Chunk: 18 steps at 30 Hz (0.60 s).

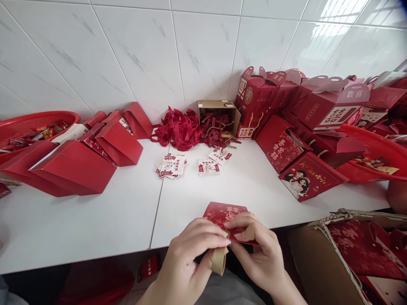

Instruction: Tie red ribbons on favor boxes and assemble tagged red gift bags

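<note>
At the table's front edge, my left hand (189, 254) is closed with fingertips pinching a curled gold-coloured strap (218, 260). My right hand (262, 254) grips a red gift box (218, 209) with pale printed characters, its fingers wrapped over the near side. The fingertips of both hands meet where the strap touches the box; the exact joint is hidden by the fingers. Beyond them on the table lie printed white-and-red cards (171, 165), with two more cards (209, 167) to their right.
Red ribbons (179, 129) are heaped by the wall beside an open cardboard box (237, 116) of straps. Red gift boxes (76, 167) stand left, more boxes (330, 103) right. Red baskets (68, 116) flank them. A large carton (321, 254) sits at lower right.
</note>
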Each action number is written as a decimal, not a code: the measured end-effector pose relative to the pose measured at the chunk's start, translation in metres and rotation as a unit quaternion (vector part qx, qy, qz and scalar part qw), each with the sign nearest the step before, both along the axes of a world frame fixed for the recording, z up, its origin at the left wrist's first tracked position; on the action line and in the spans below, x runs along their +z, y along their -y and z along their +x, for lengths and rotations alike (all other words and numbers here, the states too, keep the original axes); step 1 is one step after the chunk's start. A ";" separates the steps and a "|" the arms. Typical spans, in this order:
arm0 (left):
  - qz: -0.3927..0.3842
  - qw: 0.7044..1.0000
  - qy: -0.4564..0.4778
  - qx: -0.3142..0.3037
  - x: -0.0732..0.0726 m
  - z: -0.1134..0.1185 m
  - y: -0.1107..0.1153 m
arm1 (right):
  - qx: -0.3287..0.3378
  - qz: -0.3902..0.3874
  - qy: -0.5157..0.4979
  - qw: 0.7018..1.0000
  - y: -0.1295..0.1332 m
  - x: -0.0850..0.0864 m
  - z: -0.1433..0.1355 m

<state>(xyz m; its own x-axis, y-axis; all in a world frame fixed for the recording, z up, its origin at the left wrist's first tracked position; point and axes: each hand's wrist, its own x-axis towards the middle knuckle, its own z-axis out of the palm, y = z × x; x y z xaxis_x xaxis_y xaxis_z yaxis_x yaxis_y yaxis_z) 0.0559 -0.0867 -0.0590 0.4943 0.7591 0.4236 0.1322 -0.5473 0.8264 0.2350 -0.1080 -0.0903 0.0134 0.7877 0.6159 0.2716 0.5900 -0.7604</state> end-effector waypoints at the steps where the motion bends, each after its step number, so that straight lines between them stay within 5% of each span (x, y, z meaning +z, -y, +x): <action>1: -0.008 1.000 0.003 0.001 0.000 0.000 0.001 | 0.002 0.000 -0.007 1.000 0.000 0.000 0.000; 11: -0.080 0.995 0.008 -0.052 -0.005 0.002 -0.007 | 0.031 -0.032 -0.136 0.990 0.004 -0.001 -0.004; 18: -0.087 0.991 -0.008 -0.102 -0.013 0.035 -0.018 | -0.137 0.050 -0.048 0.988 0.038 0.025 0.021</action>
<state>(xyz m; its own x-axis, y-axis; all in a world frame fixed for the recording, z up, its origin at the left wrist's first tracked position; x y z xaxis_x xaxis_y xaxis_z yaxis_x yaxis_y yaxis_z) 0.0910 -0.0686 -0.0717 0.6506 0.7034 0.2861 0.0474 -0.4137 0.9092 0.2559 -0.1462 -0.0651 0.2800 0.6815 0.6761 0.3603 0.5782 -0.7320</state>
